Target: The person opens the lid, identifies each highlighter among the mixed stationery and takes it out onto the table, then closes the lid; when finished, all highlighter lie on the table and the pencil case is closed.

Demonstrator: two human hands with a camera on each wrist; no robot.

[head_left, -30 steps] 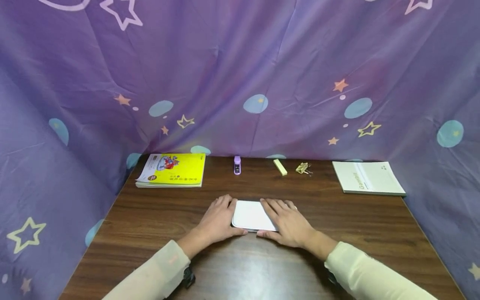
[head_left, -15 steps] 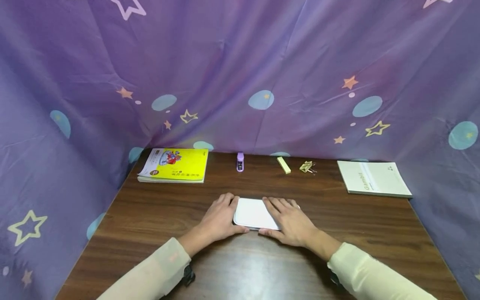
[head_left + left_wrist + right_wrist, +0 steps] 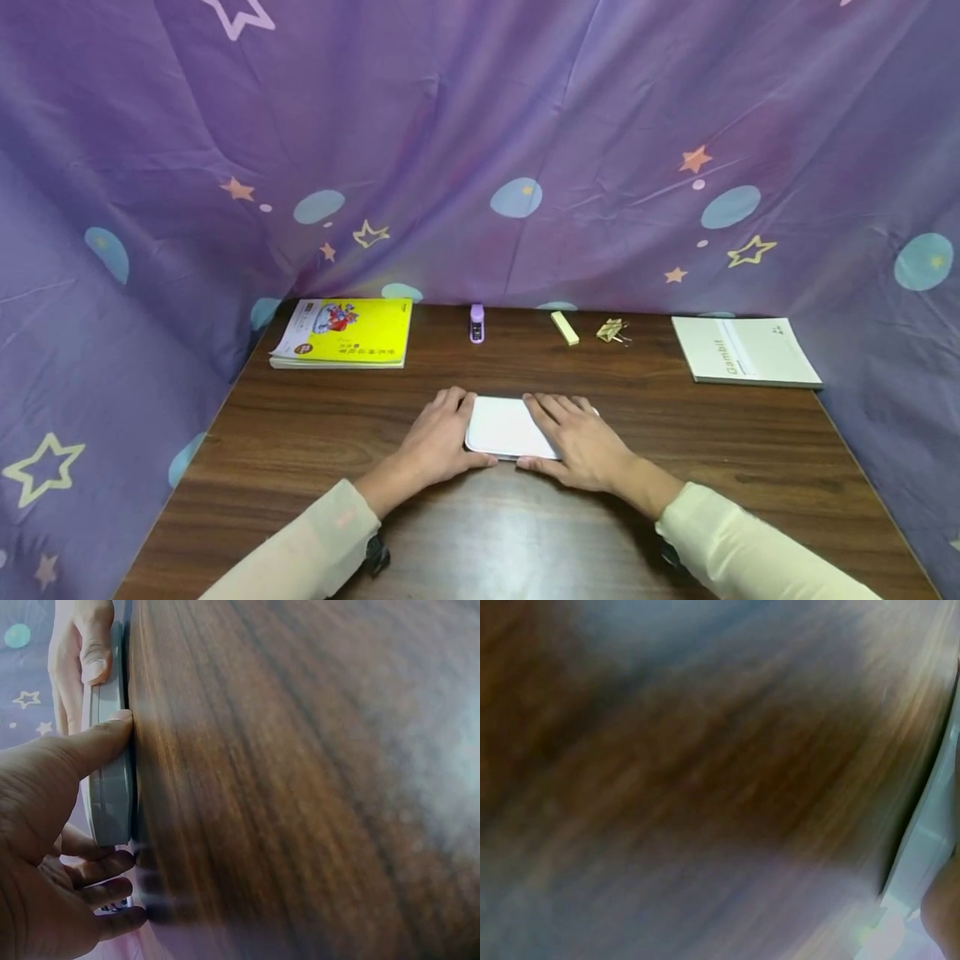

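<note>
A flat white box (image 3: 506, 427) with rounded corners and a grey side lies on the wooden table between both hands. At its left end my left hand (image 3: 438, 437) grips it, thumb along the near side. In the left wrist view that hand's thumb presses the grey side of the box (image 3: 112, 799), and its other fingers bend past the end. My right hand (image 3: 585, 446) holds the right end, fingers laid over the top and thumb at the near edge. The right wrist view catches only a blurred edge of the box (image 3: 928, 832) and part of the hand.
Along the back of the table (image 3: 315, 533) lie yellow-covered books (image 3: 367, 333), a small purple stapler (image 3: 477, 325), a pale yellow bar (image 3: 565, 328), gold binder clips (image 3: 611, 330) and a pale book (image 3: 750, 350). A purple patterned curtain (image 3: 450, 125) surrounds the table's back and sides.
The head view has shifted slightly. Both hands and the white box keep the same position on the table.
</note>
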